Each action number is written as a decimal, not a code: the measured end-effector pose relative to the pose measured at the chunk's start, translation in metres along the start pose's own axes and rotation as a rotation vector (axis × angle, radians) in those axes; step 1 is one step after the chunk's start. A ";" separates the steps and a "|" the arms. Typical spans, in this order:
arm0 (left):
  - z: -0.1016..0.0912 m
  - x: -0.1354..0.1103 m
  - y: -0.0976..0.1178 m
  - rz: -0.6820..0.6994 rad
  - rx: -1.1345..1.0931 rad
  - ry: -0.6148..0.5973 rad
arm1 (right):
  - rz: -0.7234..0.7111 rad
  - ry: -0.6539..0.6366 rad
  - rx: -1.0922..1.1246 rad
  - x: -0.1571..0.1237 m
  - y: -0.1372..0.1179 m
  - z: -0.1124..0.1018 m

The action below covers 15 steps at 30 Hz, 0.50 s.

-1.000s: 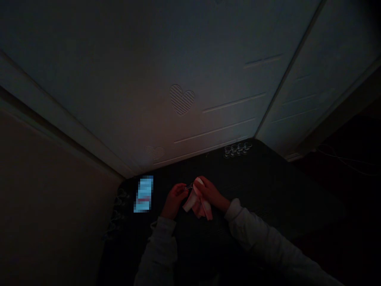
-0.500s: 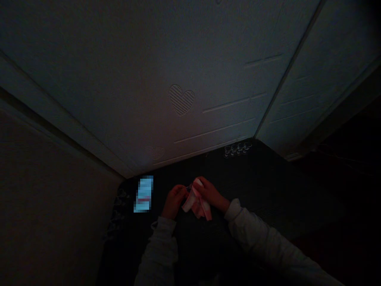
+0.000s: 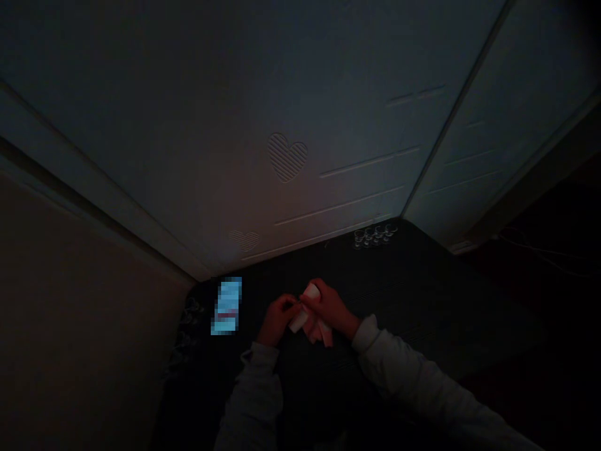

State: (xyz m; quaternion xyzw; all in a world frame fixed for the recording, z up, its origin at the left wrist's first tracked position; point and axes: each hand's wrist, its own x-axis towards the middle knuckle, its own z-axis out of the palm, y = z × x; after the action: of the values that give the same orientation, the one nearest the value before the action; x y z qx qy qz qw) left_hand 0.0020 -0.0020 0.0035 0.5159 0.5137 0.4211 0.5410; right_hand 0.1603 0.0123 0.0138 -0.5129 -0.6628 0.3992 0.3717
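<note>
A pale cloth (image 3: 310,329), tinted pink by the dim light, hangs in folds below my right hand (image 3: 332,305). My right hand is closed round its upper part, with a pale bit showing near the thumb. My left hand (image 3: 280,316) has its fingertips pinched together at the cloth's left side, touching or nearly touching the right fingertips. Something small sits between the fingertips, but it is too dark to tell what it is. Both hands are just above the dark table (image 3: 399,300).
Several small clear round things, like tiny glasses (image 3: 374,235), stand in rows by the panel. More glassy things (image 3: 188,326) line the table's left edge. A lit phone screen (image 3: 226,307), blurred out, is left of my hands. A pale panel with hearts (image 3: 287,158) rises behind.
My left fingers have shifted slightly right and closed in on my right thumb. A small shiny bit between the hands is now mostly covered. The cloth's folds have moved a little.
</note>
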 end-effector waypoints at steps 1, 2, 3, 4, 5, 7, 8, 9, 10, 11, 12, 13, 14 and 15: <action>0.000 0.000 0.000 0.001 0.001 -0.005 | -0.001 -0.005 -0.010 0.000 0.000 0.000; 0.000 -0.001 0.000 -0.001 0.004 -0.009 | -0.004 -0.013 -0.017 -0.001 -0.001 0.000; 0.000 -0.001 0.000 -0.002 0.008 -0.011 | -0.009 -0.016 -0.024 -0.001 -0.001 0.001; 0.000 -0.001 0.000 -0.004 0.012 -0.012 | -0.015 -0.014 -0.031 -0.001 -0.001 0.001; 0.000 -0.001 0.001 -0.007 0.016 -0.011 | -0.019 -0.010 -0.036 0.000 -0.002 0.001; 0.000 -0.001 0.001 -0.018 0.022 -0.010 | -0.016 -0.003 -0.036 0.000 -0.002 0.001; 0.001 -0.001 0.002 -0.022 0.025 -0.010 | -0.014 -0.002 -0.034 0.001 -0.002 0.001; 0.001 -0.001 0.002 -0.024 0.028 -0.011 | -0.013 0.000 -0.031 0.001 -0.001 0.001; 0.001 -0.002 0.002 -0.027 0.029 -0.014 | -0.011 0.002 -0.030 0.002 -0.001 0.001; 0.001 -0.002 0.003 -0.030 0.027 -0.018 | -0.009 0.006 -0.033 0.002 0.000 0.002; 0.001 -0.002 0.003 -0.032 0.023 -0.022 | -0.008 0.010 -0.039 0.002 0.000 0.002; 0.001 -0.002 0.003 -0.032 0.022 -0.024 | -0.008 0.011 -0.045 0.002 0.001 0.002; 0.001 -0.002 0.002 -0.032 0.022 -0.026 | -0.008 0.013 -0.053 0.003 0.001 0.002; 0.001 -0.002 0.002 -0.031 0.022 -0.024 | -0.009 0.015 -0.061 0.003 0.002 0.003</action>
State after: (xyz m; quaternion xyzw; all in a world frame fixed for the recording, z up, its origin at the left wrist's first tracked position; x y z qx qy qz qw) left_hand 0.0027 -0.0036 0.0053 0.5189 0.5197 0.4009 0.5477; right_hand 0.1581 0.0148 0.0112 -0.5241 -0.6742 0.3732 0.3627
